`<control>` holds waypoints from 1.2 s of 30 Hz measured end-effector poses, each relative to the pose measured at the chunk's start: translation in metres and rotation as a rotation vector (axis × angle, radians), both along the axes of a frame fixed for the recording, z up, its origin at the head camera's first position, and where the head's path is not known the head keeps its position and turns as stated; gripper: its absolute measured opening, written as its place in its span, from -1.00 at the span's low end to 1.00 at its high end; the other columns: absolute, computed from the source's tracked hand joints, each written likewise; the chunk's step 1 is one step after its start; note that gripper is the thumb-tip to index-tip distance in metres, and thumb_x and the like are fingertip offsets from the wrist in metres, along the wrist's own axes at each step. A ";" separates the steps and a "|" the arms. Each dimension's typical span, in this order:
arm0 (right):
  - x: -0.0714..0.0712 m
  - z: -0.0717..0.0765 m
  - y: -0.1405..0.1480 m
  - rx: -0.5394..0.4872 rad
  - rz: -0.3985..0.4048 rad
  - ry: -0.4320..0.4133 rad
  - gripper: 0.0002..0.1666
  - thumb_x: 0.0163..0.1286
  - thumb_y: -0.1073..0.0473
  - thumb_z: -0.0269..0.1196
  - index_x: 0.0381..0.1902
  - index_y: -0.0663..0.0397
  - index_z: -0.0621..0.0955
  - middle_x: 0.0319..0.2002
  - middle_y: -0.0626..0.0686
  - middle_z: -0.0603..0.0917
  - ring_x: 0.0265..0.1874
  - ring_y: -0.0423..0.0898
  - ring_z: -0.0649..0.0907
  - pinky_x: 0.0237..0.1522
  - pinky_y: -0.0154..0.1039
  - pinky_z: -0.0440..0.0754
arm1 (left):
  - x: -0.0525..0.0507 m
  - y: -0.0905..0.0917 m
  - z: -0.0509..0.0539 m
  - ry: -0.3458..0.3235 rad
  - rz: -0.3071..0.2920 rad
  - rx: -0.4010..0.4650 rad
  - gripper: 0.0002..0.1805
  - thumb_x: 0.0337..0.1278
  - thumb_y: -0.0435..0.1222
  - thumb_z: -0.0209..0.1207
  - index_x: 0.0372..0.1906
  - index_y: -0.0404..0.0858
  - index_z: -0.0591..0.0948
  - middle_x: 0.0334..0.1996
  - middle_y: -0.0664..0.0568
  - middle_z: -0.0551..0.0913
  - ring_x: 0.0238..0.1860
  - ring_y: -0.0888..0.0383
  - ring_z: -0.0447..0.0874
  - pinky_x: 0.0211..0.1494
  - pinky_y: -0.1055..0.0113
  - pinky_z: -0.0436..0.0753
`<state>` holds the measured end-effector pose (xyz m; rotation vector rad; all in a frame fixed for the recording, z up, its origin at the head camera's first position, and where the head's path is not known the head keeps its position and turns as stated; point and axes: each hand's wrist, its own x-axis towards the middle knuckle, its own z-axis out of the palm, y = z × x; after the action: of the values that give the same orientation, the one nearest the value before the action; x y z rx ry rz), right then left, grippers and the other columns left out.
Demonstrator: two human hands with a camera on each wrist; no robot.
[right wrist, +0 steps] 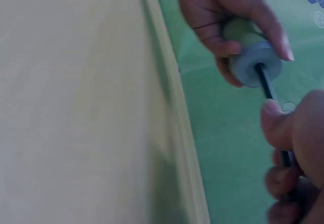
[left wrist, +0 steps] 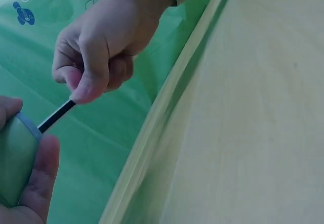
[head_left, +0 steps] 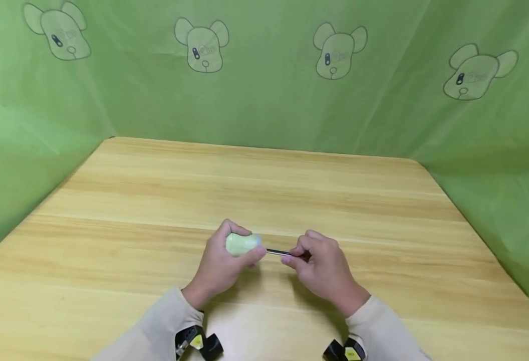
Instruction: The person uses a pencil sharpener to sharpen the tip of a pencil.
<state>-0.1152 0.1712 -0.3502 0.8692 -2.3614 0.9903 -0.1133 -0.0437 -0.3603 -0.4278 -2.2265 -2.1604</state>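
Note:
My left hand [head_left: 217, 263] grips a light green, barrel-shaped pencil sharpener [head_left: 241, 244], thumb on one side and fingers on the other. Its flat grey-blue end [right wrist: 256, 64] faces my right hand and has a hole in the middle. One end of a slim dark pencil [head_left: 277, 251] sits in that hole; its tip is hidden inside. With thumb and curled fingers, my right hand [head_left: 325, 263] pinches the pencil and covers its far end. In the left wrist view the dark shaft shows between the two hands. Both hands are above the table, near its front.
A wood-grain table [head_left: 264, 190] lies beneath the hands. Green cloth [head_left: 264, 110] printed with bear-like heads hangs behind it and along both sides. Black wrist devices [head_left: 197, 341] with yellow labels sit at both light sleeves.

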 end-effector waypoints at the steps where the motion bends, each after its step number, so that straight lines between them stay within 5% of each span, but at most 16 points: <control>1: 0.001 0.003 0.001 -0.006 0.029 -0.117 -0.65 0.00 0.37 0.51 -0.66 0.01 0.52 -0.59 -0.16 0.55 -0.64 -0.31 0.45 -0.64 -0.46 0.43 | 0.000 0.000 -0.001 0.014 -0.008 -0.017 -0.59 0.01 -0.34 0.38 -0.11 -0.38 0.44 -0.25 -0.24 0.55 -0.43 0.02 0.64 -0.39 0.15 0.72; 4: 0.003 0.012 0.006 0.034 0.099 -0.416 -0.71 0.24 0.35 0.33 -0.62 0.04 0.52 -0.60 -0.17 0.52 -0.62 -0.27 0.43 -0.59 -0.39 0.43 | 0.000 0.000 -0.001 0.059 -0.052 -0.043 -0.60 0.00 -0.33 0.38 -0.13 -0.38 0.45 -0.23 -0.22 0.55 -0.42 0.03 0.62 -0.43 0.21 0.70; 6: 0.004 0.015 0.008 0.080 0.115 -0.504 -0.74 0.33 0.35 0.24 -0.59 0.08 0.56 -0.64 -0.17 0.48 -0.64 -0.26 0.41 -0.60 -0.38 0.41 | 0.001 0.000 -0.001 0.079 -0.076 -0.050 -0.60 0.00 -0.33 0.38 -0.13 -0.37 0.45 -0.24 -0.21 0.56 -0.42 0.04 0.62 -0.45 0.23 0.69; 8: 0.004 0.015 0.009 0.140 0.070 -0.418 -0.78 0.33 0.30 0.26 -0.54 0.09 0.62 -0.63 -0.18 0.48 -0.62 -0.27 0.42 -0.59 -0.37 0.43 | 0.001 0.001 0.001 0.071 -0.078 -0.039 -0.60 0.01 -0.32 0.38 -0.13 -0.38 0.45 -0.23 -0.21 0.56 -0.42 0.04 0.62 -0.44 0.22 0.70; 11: 0.003 0.011 0.007 0.189 -0.058 -0.147 -0.92 0.22 0.20 0.40 -0.42 0.09 0.72 -0.52 -0.13 0.60 -0.56 -0.22 0.55 -0.50 -0.28 0.55 | 0.000 0.004 0.003 0.045 -0.013 -0.015 -0.60 0.00 -0.33 0.39 -0.12 -0.37 0.46 -0.25 -0.23 0.57 -0.44 0.04 0.64 -0.42 0.17 0.71; 14: 0.002 0.007 0.004 0.199 -0.182 0.094 -0.68 -0.02 0.09 0.56 -0.31 0.07 0.73 -0.35 -0.05 0.65 -0.44 -0.15 0.60 -0.38 -0.18 0.57 | -0.001 0.005 0.004 0.021 0.059 0.012 -0.61 -0.02 -0.37 0.40 -0.13 -0.37 0.46 -0.26 -0.24 0.56 -0.46 0.04 0.65 -0.40 0.12 0.72; 19: 0.003 0.003 -0.002 0.145 -0.203 0.266 -0.58 -0.26 0.21 0.64 -0.45 0.12 0.65 -0.48 -0.05 0.56 -0.56 -0.20 0.52 -0.53 -0.34 0.51 | -0.002 0.005 0.004 -0.013 0.063 0.057 -0.60 -0.02 -0.41 0.39 -0.12 -0.37 0.45 -0.28 -0.24 0.57 -0.47 0.01 0.65 -0.38 0.13 0.72; 23: 0.002 0.000 -0.003 0.080 -0.145 0.319 -0.62 -0.30 0.37 0.63 -0.58 0.12 0.60 -0.60 -0.10 0.46 -0.65 -0.28 0.46 -0.63 -0.52 0.43 | -0.002 0.004 0.004 -0.026 0.025 0.058 -0.60 0.00 -0.40 0.38 -0.10 -0.38 0.43 -0.31 -0.24 0.58 -0.46 -0.01 0.65 -0.37 0.14 0.72; 27: 0.002 0.000 -0.001 0.036 -0.030 0.172 -0.69 -0.16 0.40 0.57 -0.60 0.08 0.60 -0.61 -0.16 0.44 -0.65 -0.32 0.39 -0.66 -0.51 0.38 | -0.002 0.001 0.002 -0.018 -0.007 0.018 -0.59 0.04 -0.36 0.36 -0.09 -0.39 0.42 -0.30 -0.23 0.58 -0.46 0.00 0.65 -0.36 0.14 0.72; 33: 0.004 0.011 0.007 0.021 0.100 -0.403 -0.73 0.19 0.38 0.37 -0.62 0.05 0.56 -0.63 -0.15 0.54 -0.66 -0.28 0.42 -0.67 -0.40 0.42 | -0.001 0.000 -0.001 0.019 -0.071 -0.046 -0.59 0.03 -0.32 0.36 -0.11 -0.39 0.43 -0.30 -0.20 0.59 -0.44 0.03 0.64 -0.40 0.20 0.70; 34: 0.004 0.012 0.007 0.029 0.086 -0.429 -0.74 0.21 0.37 0.36 -0.62 0.07 0.57 -0.63 -0.14 0.55 -0.66 -0.27 0.43 -0.66 -0.38 0.43 | 0.000 0.001 -0.001 0.026 -0.075 -0.049 -0.59 0.03 -0.31 0.36 -0.11 -0.38 0.43 -0.30 -0.20 0.58 -0.44 0.03 0.64 -0.41 0.22 0.70; 36: 0.004 0.012 0.008 0.092 0.007 -0.329 -0.80 0.18 0.29 0.41 -0.59 0.06 0.63 -0.62 -0.16 0.56 -0.65 -0.27 0.45 -0.65 -0.39 0.42 | 0.000 0.003 -0.001 0.025 -0.063 -0.036 -0.60 0.03 -0.32 0.36 -0.11 -0.39 0.43 -0.27 -0.21 0.58 -0.43 0.03 0.64 -0.40 0.20 0.71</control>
<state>-0.1109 0.1791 -0.3383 0.7988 -2.6992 1.1069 -0.1129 -0.0408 -0.3609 -0.5295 -2.2721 -2.1349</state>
